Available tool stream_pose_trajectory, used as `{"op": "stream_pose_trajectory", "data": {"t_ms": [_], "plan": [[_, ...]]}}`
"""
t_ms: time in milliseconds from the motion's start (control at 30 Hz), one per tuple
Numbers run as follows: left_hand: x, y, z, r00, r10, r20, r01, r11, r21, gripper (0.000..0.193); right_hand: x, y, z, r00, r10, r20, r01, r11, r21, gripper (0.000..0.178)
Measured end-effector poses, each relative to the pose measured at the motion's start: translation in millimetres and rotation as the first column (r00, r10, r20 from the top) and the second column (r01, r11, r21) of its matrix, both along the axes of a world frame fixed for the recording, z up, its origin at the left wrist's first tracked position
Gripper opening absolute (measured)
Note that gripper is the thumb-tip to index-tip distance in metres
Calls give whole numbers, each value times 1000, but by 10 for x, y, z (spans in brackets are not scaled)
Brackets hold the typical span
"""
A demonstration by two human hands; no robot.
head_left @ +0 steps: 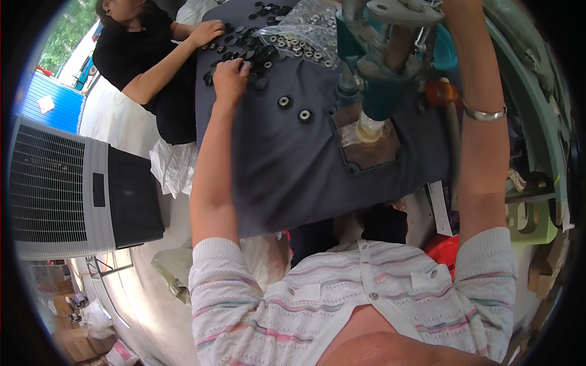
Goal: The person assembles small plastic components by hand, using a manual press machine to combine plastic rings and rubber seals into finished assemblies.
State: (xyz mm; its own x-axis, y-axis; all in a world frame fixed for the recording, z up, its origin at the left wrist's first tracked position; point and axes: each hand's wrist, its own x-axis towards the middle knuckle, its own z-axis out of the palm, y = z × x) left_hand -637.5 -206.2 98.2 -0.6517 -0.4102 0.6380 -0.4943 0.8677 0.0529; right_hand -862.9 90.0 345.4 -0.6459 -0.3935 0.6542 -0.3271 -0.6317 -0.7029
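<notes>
My left hand [231, 80] reaches to the near edge of a loose pile of black round caps [268, 52]. Its fingers are bent together at the tips; what they pinch is too small to make out. Two black round pieces with metal centres [304, 116] lie apart on the dark cloth. A green hand press [381, 91] stands right of them, its light tip [370, 127] down over a square base plate [381, 152]. My right hand [459, 7] is up beside the top of the press, cut off by the picture's edge, with its fingers hidden.
Behind the pile lies a clear plastic bag [305, 43] of small metal-centred rings. A teal bowl [447, 52] and an orange knob [442, 93] are right of the press. A co-worker's hand [207, 32] rests at the pile's far left. A large air cooler [55, 189] stands left.
</notes>
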Motion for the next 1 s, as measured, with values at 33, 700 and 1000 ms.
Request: {"op": "stream_pose_trajectory", "data": {"t_ms": [33, 700, 1000], "plan": [[41, 101, 87, 988, 55, -143, -11, 957, 291, 24, 27, -15, 8, 1000, -16, 11, 16, 1000, -3, 22], [594, 1052, -76, 876, 215, -431, 418, 107, 902, 21, -235, 105, 131, 267, 710, 652, -788, 550, -276, 21], [513, 500, -94, 951, 54, -304, 76, 913, 401, 21, 25, 7, 13, 1000, -26, 4, 26, 1000, 5, 21]]}}
